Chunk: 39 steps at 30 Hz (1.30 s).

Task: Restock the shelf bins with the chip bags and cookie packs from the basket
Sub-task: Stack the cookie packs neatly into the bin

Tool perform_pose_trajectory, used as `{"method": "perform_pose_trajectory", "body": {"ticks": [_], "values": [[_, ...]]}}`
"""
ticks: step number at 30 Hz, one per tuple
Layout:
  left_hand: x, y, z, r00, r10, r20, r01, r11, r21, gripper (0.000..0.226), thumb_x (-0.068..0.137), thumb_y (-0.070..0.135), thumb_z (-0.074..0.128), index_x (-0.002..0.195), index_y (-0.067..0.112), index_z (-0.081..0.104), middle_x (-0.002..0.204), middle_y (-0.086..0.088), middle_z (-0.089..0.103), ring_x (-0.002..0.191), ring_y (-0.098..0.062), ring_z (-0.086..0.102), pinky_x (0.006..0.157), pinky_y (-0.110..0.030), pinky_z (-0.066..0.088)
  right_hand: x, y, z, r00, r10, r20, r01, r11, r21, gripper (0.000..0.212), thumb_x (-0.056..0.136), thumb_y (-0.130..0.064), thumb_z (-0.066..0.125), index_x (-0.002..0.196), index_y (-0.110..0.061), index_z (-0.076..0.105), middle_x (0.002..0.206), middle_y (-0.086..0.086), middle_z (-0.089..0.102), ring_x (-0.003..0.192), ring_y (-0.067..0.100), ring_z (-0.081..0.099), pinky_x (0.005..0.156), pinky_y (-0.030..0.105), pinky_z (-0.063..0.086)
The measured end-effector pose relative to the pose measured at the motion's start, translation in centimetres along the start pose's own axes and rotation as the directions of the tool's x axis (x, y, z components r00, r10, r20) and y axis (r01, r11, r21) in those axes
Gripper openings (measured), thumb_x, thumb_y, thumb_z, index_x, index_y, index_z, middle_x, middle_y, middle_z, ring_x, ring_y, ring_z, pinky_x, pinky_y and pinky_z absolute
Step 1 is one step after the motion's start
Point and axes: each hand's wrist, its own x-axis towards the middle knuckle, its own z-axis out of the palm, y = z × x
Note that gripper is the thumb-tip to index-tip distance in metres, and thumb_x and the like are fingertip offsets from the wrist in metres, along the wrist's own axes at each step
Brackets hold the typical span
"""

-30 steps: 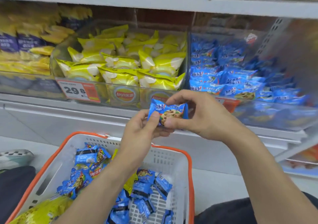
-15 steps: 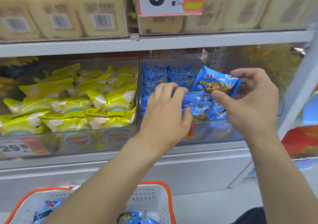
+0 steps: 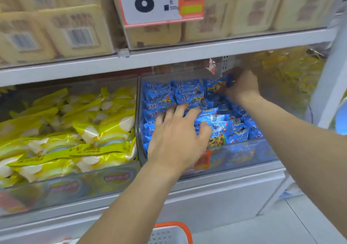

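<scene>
Cookie pack at the back of the blue bin

The right hand (image 3: 242,86) pinched a cookie pack (image 3: 217,86) over the clear bin's (image 3: 244,155) rear (chip bags (image 3: 105,123) lay alongside); the left hand (image 3: 178,136) rested open, fingers spread, on the piled packs.

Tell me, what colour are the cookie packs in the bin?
Blue cookie packs, shown in the head view.

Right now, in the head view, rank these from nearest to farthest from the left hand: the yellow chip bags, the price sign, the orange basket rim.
From the left hand, over the cookie bin:
1. Yellow chip bags, in the next bin to its left.
2. Orange basket rim, below at the frame's bottom.
3. Price sign, on the shelf above.
</scene>
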Motion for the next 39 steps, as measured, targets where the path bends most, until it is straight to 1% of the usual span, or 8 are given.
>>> {"method": "perform_pose_trajectory", "body": {"ticks": [3,6,9,13,17,28,35,39], "values": [[0.0,0.0,0.3,1.0,0.004,-0.031,-0.003,1.0,0.02,0.061,0.087,0.052,0.02,0.136,0.034,0.052,0.146,0.007,0.044,0.134,-0.018,0.038,0.113,-0.041,0.023,1.5,0.6,1.8,0.999,-0.011,0.045,0.013,0.999,-0.046,0.046,0.079,-0.017,0.083,0.118,-0.006,0.062,0.1,0.012,0.065,0.097,0.026,0.066,0.071,0.023,0.042],[0.2,0.0,0.4,0.999,0.006,-0.052,-0.005,1.0,0.026,0.065,0.083,0.053,0.016,0.132,0.033,0.053,0.141,0.008,0.048,0.129,-0.017,0.042,0.111,-0.04,0.026,2.3,1.2,3.1,0.996,-0.074,0.058,0.076,0.996,-0.041,0.055,0.08,-0.009,0.08,0.128,-0.007,0.053,0.118,0.017,0.064,0.108,0.032,0.062,0.077,0.025,0.041],[0.2,0.1,0.5,0.997,0.0,-0.071,0.002,1.0,0.028,0.063,0.083,0.052,0.017,0.131,0.033,0.054,0.139,0.009,0.05,0.127,-0.016,0.043,0.111,-0.039,0.028,2.9,1.4,3.8,0.99,-0.141,0.021,0.142,0.99,-0.026,0.056,0.079,-0.007,0.08,0.127,-0.01,0.051,0.12,0.016,0.06,0.105,0.033,0.06,0.075,0.025,0.038],[0.2,0.1,0.6,0.995,-0.009,-0.096,0.011,1.0,0.013,0.058,0.085,0.05,0.022,0.127,0.031,0.058,0.133,0.008,0.054,0.125,-0.017,0.045,0.109,-0.04,0.03,2.9,1.5,4.3,0.98,-0.199,-0.004,0.199,0.98,-0.019,0.047,0.082,-0.002,0.074,0.122,-0.01,0.05,0.11,0.012,0.057,0.086,0.026,0.053,0.068,0.026,0.036],[0.2,0.1,0.7,0.995,-0.01,-0.096,0.012,1.0,0.018,0.056,0.086,0.05,0.024,0.128,0.032,0.056,0.133,0.009,0.053,0.125,-0.015,0.044,0.109,-0.039,0.031,3.5,1.6,4.8,0.965,-0.26,-0.028,0.259,0.965,-0.046,0.031,0.082,0.005,0.067,0.108,-0.01,0.058,0.112,0.013,0.056,0.09,0.03,0.055,0.067,0.022,0.029],[0.1,0.1,0.6,0.996,-0.028,-0.083,0.029,1.0,0.006,0.055,0.086,0.05,0.027,0.131,0.035,0.054,0.135,0.01,0.051,0.126,-0.015,0.042,0.109,-0.037,0.029,3.2,2.0,4.7,0.98,-0.196,0.034,0.196,0.98,-0.008,0.027,0.086,-0.015,0.073,0.113,-0.014,0.066,0.106,0.01,0.066,0.088,0.025,0.062,0.072,0.026,0.041],[0.1,0.1,0.6,0.996,-0.035,-0.085,0.034,0.999,-0.009,0.056,0.085,0.05,0.027,0.131,0.035,0.054,0.135,0.01,0.051,0.126,-0.015,0.042,0.109,-0.037,0.029,2.5,1.6,4.1,0.987,-0.126,0.098,0.125,0.992,0.012,0.036,0.09,-0.008,0.068,0.125,-0.017,0.065,0.118,0.009,0.066,0.105,0.027,0.063,0.08,0.023,0.044],[0.1,0.2,0.4,0.997,-0.035,-0.073,0.034,0.999,-0.009,0.059,0.083,0.051,0.024,0.131,0.035,0.054,0.135,0.01,0.051,0.125,-0.014,0.042,0.108,-0.035,0.028,2.0,1.3,2.8,0.982,-0.076,0.175,0.087,0.995,-0.056,0.057,0.089,0.005,0.055,0.136,-0.027,0.059,0.138,0.01,0.056,0.125,0.031,0.054,0.094,0.023,0.045]]}}
